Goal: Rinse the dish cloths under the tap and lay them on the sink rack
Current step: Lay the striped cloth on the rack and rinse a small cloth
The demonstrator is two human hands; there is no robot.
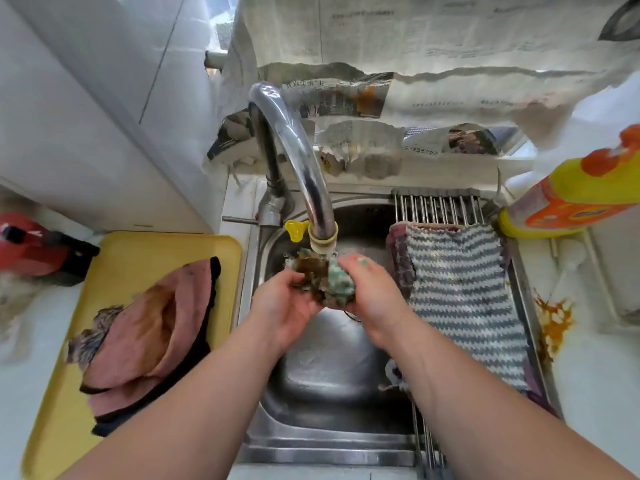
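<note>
Teal-and-brown dish cloth (323, 280), wet and crumpled, gripped by left hand (284, 306) and right hand (375, 296) beneath the tap (298, 150).

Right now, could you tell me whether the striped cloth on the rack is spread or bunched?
Spread: the striped cloth lies flat along the rack, no folds visible.

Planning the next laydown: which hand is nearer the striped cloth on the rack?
Right. The right hand is just beside the striped cloth; the left hand is farther left, past the green cloth.
</note>
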